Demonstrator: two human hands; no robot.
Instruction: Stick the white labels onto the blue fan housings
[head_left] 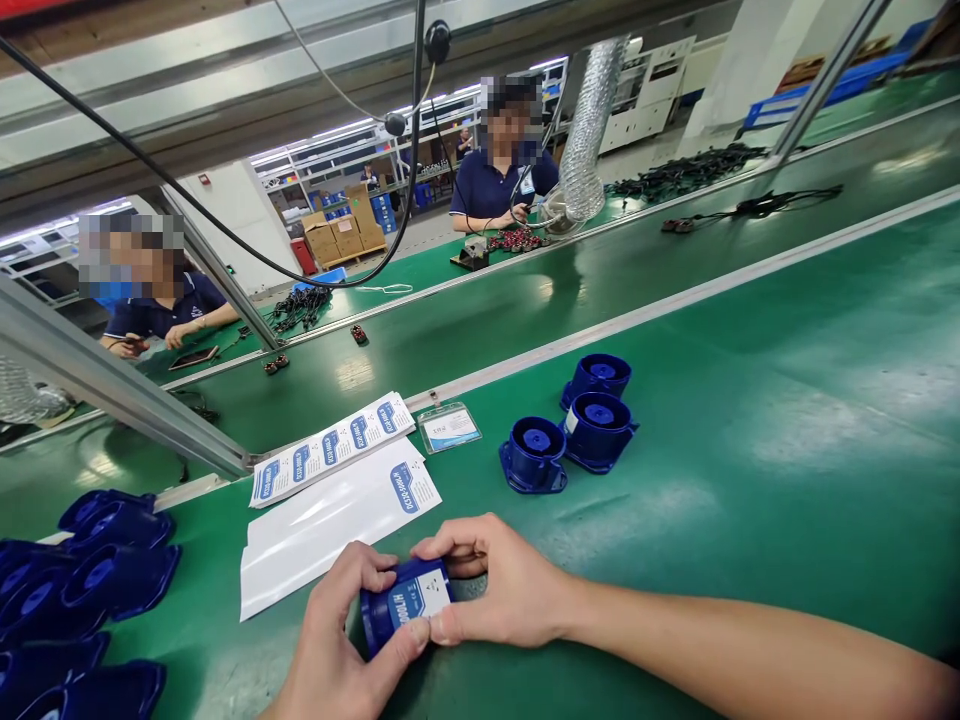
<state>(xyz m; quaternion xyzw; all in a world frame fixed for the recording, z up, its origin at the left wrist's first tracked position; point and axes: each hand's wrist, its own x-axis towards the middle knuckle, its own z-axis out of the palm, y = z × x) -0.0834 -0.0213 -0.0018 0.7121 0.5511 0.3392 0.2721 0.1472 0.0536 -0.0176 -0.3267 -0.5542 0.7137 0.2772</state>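
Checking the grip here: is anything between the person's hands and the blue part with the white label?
Nothing visible. Both the left hand and right hand hold the labelled blue part directly, fingers pressed on its white label.

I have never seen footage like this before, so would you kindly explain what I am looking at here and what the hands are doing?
There is no machine here: this is one picture from a camera worn on a person's head, looking down at their own bare hands over a green work surface. The left hand and right hand together grip a small blue round part, with fingers on its white label. Just beyond lie white label sheets and a clear badge holder. Three similar blue parts stand to the right, and a pile of blue pieces lies at the left edge. Across the belt, two other people sit at their own work.
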